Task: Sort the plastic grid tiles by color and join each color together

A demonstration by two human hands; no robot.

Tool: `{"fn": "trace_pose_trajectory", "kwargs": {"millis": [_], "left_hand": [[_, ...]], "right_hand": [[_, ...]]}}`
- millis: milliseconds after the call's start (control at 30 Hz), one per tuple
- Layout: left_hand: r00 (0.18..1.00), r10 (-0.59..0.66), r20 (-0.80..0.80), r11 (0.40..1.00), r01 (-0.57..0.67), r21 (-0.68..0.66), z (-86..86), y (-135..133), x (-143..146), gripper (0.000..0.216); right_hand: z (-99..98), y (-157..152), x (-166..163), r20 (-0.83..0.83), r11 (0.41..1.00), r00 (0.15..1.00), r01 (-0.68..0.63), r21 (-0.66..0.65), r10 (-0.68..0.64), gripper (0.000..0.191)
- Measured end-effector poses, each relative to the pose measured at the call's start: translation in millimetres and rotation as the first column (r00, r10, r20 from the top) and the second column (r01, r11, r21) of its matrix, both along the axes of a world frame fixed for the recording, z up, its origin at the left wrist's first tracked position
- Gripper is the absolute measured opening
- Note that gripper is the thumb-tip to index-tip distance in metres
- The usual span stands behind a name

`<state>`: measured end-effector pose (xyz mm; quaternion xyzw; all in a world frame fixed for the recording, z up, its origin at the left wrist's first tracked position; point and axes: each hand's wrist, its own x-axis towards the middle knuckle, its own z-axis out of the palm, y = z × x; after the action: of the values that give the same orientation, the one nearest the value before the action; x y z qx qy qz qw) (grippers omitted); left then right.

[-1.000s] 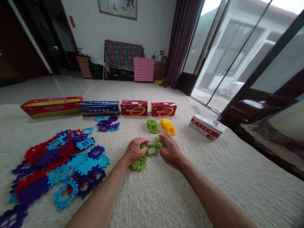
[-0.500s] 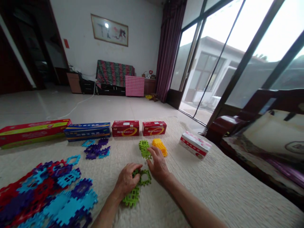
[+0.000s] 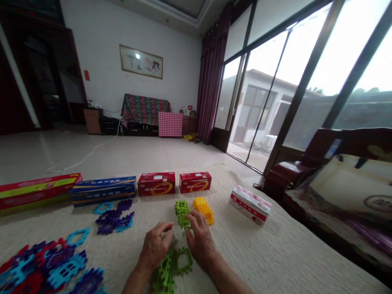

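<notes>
A home living room, shown by the framed picture (image 3: 141, 62), purple curtain (image 3: 210, 81) and cloth-draped cabinet (image 3: 141, 130)

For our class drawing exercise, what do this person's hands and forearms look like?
The left hand and right hand are bare: no gloves, and no ring, watch or bracelet shows. No sleeves or markings show on the visible parts of the forearms.

Our 2 bare forearms, left (image 3: 134, 281) and right (image 3: 228, 277), slant inward from the bottom of the view. We hold our 2 hands apart, backs upward. Our left hand (image 3: 155, 246) is loosely curled, its thumb and index finger pointing toward the right. Our right hand (image 3: 200, 241) reaches slightly farther forward, fingers bent, thumb below them; we cannot tell how firmly they press.
</notes>
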<state>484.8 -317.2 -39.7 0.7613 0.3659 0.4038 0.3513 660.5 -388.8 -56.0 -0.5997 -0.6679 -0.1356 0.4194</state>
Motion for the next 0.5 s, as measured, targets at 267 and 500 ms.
{"fn": "trace_pose_trajectory", "kwargs": {"millis": [267,500], "left_hand": [[0.946,0.314,0.076,0.948,-0.309,-0.077,-24.2,17.8,1.5,0.030],[0.953,0.302,0.029,0.953,-0.301,-0.023,-16.9,13.4,4.1,0.029]], "right_hand": [[-3.0,1.8,-0.5,0.057,0.999,0.998,0.040,-0.011,-0.039,0.064],[4.3,10.8,8.6,0.045,0.997,0.998,0.036,-0.064,-0.033,0.062]]}}
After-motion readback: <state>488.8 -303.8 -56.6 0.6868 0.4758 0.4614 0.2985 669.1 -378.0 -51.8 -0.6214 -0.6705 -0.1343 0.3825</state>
